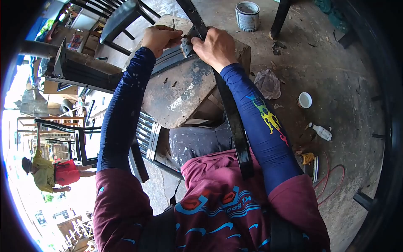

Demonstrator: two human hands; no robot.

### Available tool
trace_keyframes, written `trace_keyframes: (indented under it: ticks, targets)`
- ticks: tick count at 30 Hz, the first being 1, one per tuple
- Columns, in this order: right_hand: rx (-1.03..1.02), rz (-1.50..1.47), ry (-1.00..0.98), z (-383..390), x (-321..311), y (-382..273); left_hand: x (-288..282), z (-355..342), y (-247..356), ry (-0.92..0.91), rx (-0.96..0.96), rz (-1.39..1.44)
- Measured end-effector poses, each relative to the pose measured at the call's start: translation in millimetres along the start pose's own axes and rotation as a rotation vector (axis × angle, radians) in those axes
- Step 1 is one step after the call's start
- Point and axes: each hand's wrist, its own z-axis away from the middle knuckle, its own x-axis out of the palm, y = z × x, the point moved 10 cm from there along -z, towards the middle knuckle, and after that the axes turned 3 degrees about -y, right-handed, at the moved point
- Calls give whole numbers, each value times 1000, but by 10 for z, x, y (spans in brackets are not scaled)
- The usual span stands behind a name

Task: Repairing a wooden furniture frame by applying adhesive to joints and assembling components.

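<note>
Blocked views around both hands

Left hand [163, 40]: anything between its fingertips, too small to tell. Right hand [216, 47] hides a stretch of black bar [235, 126]; bar's far end cut off. Far-left black chair [119, 22], far-right dark leg [280, 19]: also cut off. Person [43, 172] at left: tiny, details blurred.

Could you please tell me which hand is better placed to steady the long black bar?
Probably the right hand: it lies across and appears to grip the long black bar, whereas the left hand is off to its left.

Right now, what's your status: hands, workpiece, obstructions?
Left hand pinched, contents unclear. Right hand gripping black bar. Dark bits nearby on worn worktop.
</note>
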Motion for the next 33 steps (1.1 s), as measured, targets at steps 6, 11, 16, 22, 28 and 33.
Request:
trace_keyframes:
  ticks: [6, 11, 16, 22, 28, 33]
  targets:
    - [16, 17, -8, -8, 23, 26, 6, 31, 103, 74, 53, -64]
    - [-11, 26, -2, -25, 5, -5, 63, 145, 288, 107, 242, -207]
    - [-7, 19, -32, -28, 14, -23, 70, 241, 286, 138, 308, -245]
    - [-5, 17, -28, -25, 29, 10, 123, 263, 367, 140, 402, -349]
    - [-14, 63, -58, -24, 27, -25, 75, 243, 183, 72, 541, -137]
    - [-30, 40, 6, -21, 27, -5, 76, 325, 173, 92, 715, -212]
